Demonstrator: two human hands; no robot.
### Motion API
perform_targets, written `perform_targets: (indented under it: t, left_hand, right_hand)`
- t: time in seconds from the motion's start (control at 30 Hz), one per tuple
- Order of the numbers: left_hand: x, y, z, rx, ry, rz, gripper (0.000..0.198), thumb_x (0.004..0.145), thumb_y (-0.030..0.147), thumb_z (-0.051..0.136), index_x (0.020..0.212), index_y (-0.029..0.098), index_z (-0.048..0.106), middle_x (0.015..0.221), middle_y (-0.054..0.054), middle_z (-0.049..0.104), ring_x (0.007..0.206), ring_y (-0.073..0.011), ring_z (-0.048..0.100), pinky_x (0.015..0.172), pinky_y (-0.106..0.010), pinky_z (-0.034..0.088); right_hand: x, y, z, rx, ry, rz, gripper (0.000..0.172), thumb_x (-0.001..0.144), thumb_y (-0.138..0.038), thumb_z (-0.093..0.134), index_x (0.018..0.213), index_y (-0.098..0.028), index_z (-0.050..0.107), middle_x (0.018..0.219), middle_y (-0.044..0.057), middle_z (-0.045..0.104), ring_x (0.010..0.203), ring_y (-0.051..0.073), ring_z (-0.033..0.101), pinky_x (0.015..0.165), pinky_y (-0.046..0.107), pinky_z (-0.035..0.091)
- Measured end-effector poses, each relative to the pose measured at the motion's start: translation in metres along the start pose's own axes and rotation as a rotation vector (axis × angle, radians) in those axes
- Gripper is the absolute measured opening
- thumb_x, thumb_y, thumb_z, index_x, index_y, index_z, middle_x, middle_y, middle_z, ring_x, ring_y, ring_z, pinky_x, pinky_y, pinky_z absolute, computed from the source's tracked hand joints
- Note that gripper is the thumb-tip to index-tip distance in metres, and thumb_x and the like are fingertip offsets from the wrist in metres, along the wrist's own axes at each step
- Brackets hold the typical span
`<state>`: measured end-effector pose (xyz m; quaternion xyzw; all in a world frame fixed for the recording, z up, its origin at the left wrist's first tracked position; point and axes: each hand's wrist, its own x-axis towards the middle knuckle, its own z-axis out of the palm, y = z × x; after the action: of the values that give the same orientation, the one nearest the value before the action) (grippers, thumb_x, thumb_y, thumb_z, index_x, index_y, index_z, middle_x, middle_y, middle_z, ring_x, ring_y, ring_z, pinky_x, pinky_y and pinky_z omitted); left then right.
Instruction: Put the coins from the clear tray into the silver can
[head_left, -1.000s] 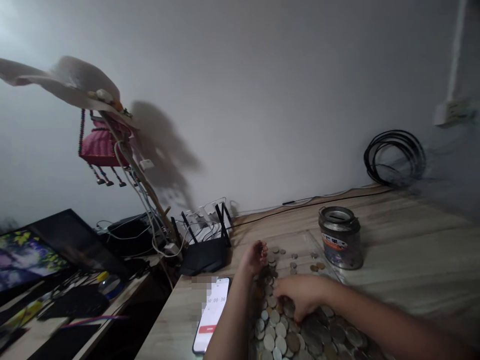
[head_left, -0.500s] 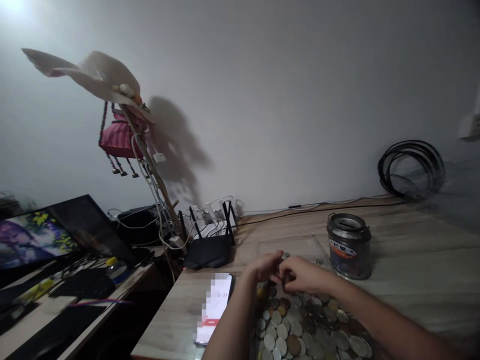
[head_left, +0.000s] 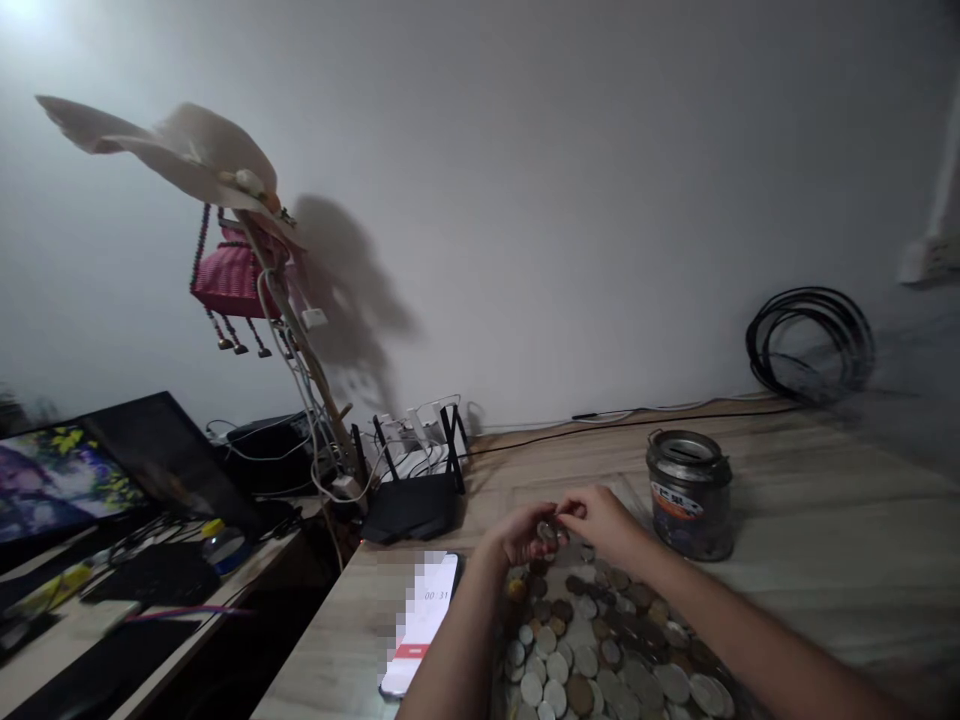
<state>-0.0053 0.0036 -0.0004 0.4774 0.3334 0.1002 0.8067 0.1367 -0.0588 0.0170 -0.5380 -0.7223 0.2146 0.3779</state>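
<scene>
My phone (head_left: 420, 628) screen is partly pixelated, its digits too small to read; the coin pile (head_left: 600, 650) and both my forearms run off the bottom edge; the tin's (head_left: 688, 494) label stays illegible

We pinch small round coin (head_left: 546, 531) between both hands, above far end of coin pile (head_left: 600, 650). Pile: many flat round coins, silver, brown, few gold, spread loose and overlapping on tabletop (head_left: 810, 520), just right of our left forearm, near tin's foot.
</scene>
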Motion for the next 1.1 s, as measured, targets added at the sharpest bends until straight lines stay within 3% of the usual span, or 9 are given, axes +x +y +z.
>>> perform_targets:
  t: [0.13,0.23,0.33,0.5,0.6,0.73,0.8,1.0,1.1]
  left_hand:
    - [-0.006,0.001,0.002,-0.014,0.006,0.011,0.026,0.074,0.038,0.042,0.083,0.015,0.050,0.061,-0.001,0.056,0.039,-0.0045,0.045,0.031,-0.011,0.020]
    - [-0.008,0.002,0.002,-0.032,0.009,0.028,0.032,0.074,0.043,0.041,0.086,0.016,0.052,0.062,-0.001,0.055,0.039,-0.0042,0.044,0.032,-0.012,0.019]
    - [-0.007,0.000,0.003,0.013,0.046,0.104,0.028,0.073,0.037,0.045,0.085,0.014,0.055,0.061,0.000,0.053,0.041,-0.0030,0.043,0.034,-0.013,0.019]
    - [-0.008,-0.003,0.013,0.237,0.123,0.212,0.023,0.070,0.032,0.048,0.072,0.012,0.058,0.056,0.001,0.050,0.038,-0.0013,0.031,0.038,-0.017,0.014]
    - [-0.010,-0.003,0.019,0.329,0.161,0.192,0.024,0.068,0.035,0.050,0.068,0.013,0.058,0.055,0.001,0.050,0.039,-0.0021,0.030,0.041,-0.018,0.013]
    - [-0.007,-0.002,0.020,0.324,0.209,0.192,0.022,0.069,0.034,0.046,0.068,0.014,0.056,0.053,0.002,0.050,0.038,-0.0028,0.031,0.041,-0.018,0.013]
    - [-0.005,-0.002,0.018,0.305,0.223,0.196,0.022,0.068,0.033,0.045,0.068,0.014,0.055,0.053,0.002,0.049,0.037,-0.0028,0.030,0.040,-0.018,0.013]
    - [-0.001,-0.003,0.014,0.255,0.220,0.195,0.021,0.066,0.031,0.045,0.072,0.013,0.055,0.055,0.002,0.052,0.035,-0.0024,0.029,0.038,-0.018,0.013]
    - [-0.001,-0.004,0.013,0.245,0.231,0.197,0.022,0.065,0.031,0.047,0.072,0.013,0.056,0.056,0.001,0.054,0.036,-0.0028,0.032,0.038,-0.018,0.014]
  right_hand:
    - [0.001,0.001,-0.008,-0.234,0.109,-0.046,0.020,0.067,-0.030,0.049,0.065,-0.019,0.066,0.067,0.004,0.061,0.063,0.014,0.053,0.056,0.023,0.035]
    - [0.001,0.001,-0.008,-0.246,0.156,-0.049,0.022,0.070,-0.031,0.047,0.068,-0.021,0.066,0.068,0.003,0.060,0.062,0.012,0.051,0.057,0.023,0.034]
    - [-0.003,-0.007,-0.014,-0.239,0.282,-0.066,0.022,0.073,-0.030,0.045,0.072,-0.021,0.065,0.072,0.002,0.061,0.065,0.012,0.052,0.058,0.022,0.035]
    - [-0.016,-0.023,-0.062,-0.499,0.632,-0.148,0.024,0.078,-0.030,0.040,0.081,-0.022,0.062,0.080,0.002,0.062,0.077,0.014,0.051,0.065,0.024,0.034]
    - [-0.021,-0.019,-0.099,-0.703,0.777,-0.034,0.023,0.076,-0.029,0.041,0.077,-0.022,0.063,0.078,0.004,0.062,0.081,0.018,0.049,0.059,0.026,0.032]
    - [-0.022,-0.007,-0.123,-0.860,0.727,0.284,0.024,0.072,-0.029,0.042,0.071,-0.022,0.065,0.066,0.008,0.059,0.071,0.020,0.049,0.049,0.027,0.025]
    - [-0.023,-0.002,-0.126,-0.876,0.693,0.357,0.024,0.071,-0.029,0.042,0.070,-0.022,0.065,0.064,0.009,0.059,0.067,0.020,0.050,0.048,0.027,0.023]
    - [-0.023,0.011,-0.134,-0.844,0.665,0.344,0.022,0.068,-0.032,0.046,0.069,-0.024,0.066,0.066,0.008,0.059,0.068,0.021,0.050,0.052,0.029,0.027]
    - [-0.021,0.010,-0.133,-0.845,0.722,0.198,0.022,0.069,-0.032,0.046,0.075,-0.023,0.065,0.073,0.007,0.061,0.076,0.023,0.049,0.059,0.031,0.031]
